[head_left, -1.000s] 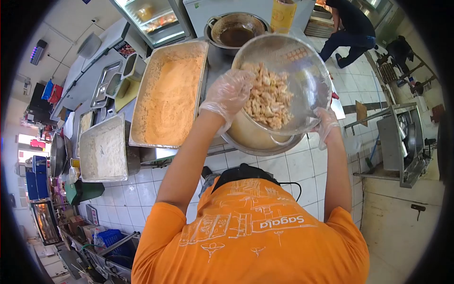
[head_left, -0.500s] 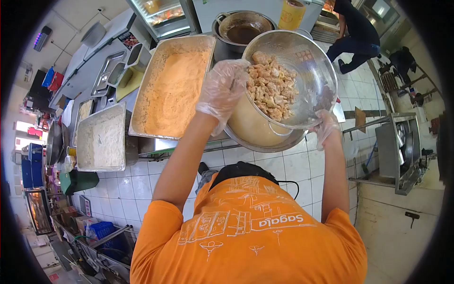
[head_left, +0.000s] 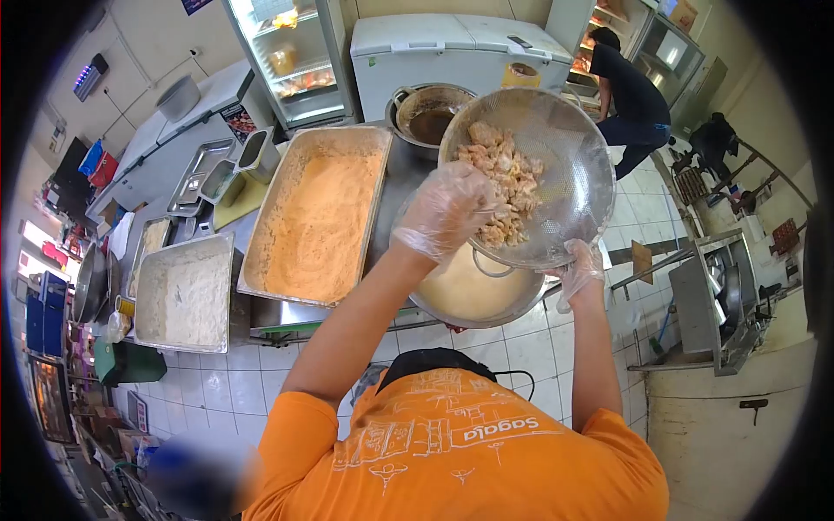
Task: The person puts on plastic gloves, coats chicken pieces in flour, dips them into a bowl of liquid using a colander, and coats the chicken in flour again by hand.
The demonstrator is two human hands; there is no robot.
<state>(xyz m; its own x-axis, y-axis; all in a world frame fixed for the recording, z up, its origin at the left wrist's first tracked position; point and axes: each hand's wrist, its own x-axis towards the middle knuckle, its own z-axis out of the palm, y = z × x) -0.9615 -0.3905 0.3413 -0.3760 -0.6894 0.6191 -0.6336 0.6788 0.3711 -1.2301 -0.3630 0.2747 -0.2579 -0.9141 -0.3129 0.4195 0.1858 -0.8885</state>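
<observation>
A perforated metal colander (head_left: 578, 178) is tilted above a wide bowl of pale batter (head_left: 473, 291), partly covering it. Raw chicken pieces (head_left: 508, 195) lie along the colander's left side. My right hand (head_left: 580, 271), in a clear plastic glove, grips the lower right rim. My left hand (head_left: 447, 213), also gloved, is curled closed over the colander's left edge beside the chicken; what its fingers hold is hidden. Left of the bowl stands a deep metal tray of orange seasoned flour (head_left: 314, 227). Farther left is a metal tray of white flour (head_left: 193, 300).
Behind the colander is a pan of dark liquid (head_left: 432, 122). A yellow tub (head_left: 521, 75) stands near it, before a white chest freezer (head_left: 434, 36). Metal containers (head_left: 217, 178) sit at the back left. Another person (head_left: 632, 104) bends by a fridge at the back right.
My left hand has shifted from the colander's left rim inward, beside the chicken, and closed. The view has tilted up, showing more of the freezer. My right hand keeps its grip on the rim.
</observation>
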